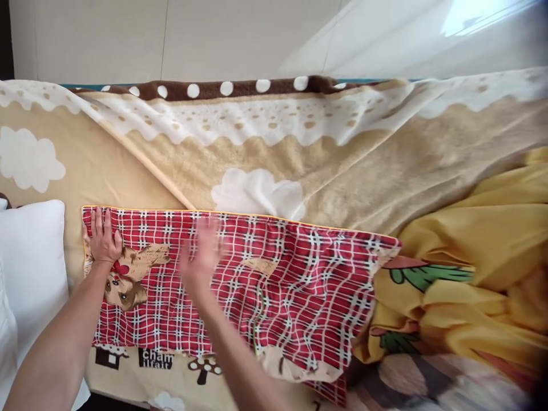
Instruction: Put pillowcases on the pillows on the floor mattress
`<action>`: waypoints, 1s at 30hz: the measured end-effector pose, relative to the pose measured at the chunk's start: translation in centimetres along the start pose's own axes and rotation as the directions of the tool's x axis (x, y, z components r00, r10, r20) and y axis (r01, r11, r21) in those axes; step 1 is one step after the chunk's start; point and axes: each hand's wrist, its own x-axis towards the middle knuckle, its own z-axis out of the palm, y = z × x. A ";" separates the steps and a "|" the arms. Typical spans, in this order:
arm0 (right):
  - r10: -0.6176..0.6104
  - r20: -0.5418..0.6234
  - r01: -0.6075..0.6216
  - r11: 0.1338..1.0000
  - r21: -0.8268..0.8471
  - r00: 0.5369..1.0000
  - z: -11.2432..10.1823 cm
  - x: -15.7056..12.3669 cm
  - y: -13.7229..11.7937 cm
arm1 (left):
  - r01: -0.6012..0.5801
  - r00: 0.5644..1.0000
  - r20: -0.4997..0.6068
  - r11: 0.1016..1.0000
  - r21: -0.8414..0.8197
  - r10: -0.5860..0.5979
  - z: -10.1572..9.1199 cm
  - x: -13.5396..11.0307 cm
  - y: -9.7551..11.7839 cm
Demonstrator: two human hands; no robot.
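A red plaid cloth [171, 302] with yellow piping and a printed teddy bear [124, 288] lies spread out in front of me. Its left part is fairly flat, while the right part is rippled and its lower right corner is folded. My left hand [104, 237] rests flat near the cloth's upper left corner, fingers stretched towards the far edge. Over the middle of the cloth, close to its far edge, is my right hand [203, 251], smeared by motion. Whether it touches the fabric I cannot tell.
Beneath lies a tan blanket [359, 171] with white clouds and a spotted border. White pillows [36, 268] stand at the left. A crumpled yellow cloth [462, 240] with green prints is heaped at the right. Pale floor tiles [240, 40] run beyond the far edge.
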 end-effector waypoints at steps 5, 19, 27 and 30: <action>-0.434 0.195 0.388 0.892 0.232 0.880 6.2 -7.0 -8.4 | -0.040 0.998 -0.051 0.999 0.014 0.041 0.3 0.0 -0.4; -0.208 0.014 0.199 0.910 -0.364 0.978 1.0 -18.5 17.4 | -0.051 0.997 -0.057 0.998 -0.043 0.049 -0.6 0.2 0.0; -0.199 -0.019 0.182 0.928 -0.324 0.980 1.2 -17.9 16.7 | -0.062 0.998 -0.018 0.995 -0.072 0.061 -2.1 1.1 0.7; -0.211 -0.032 0.189 0.927 -0.325 0.977 0.9 -17.9 16.4 | -0.115 0.991 -0.084 0.989 -0.095 0.107 -3.6 -4.1 0.0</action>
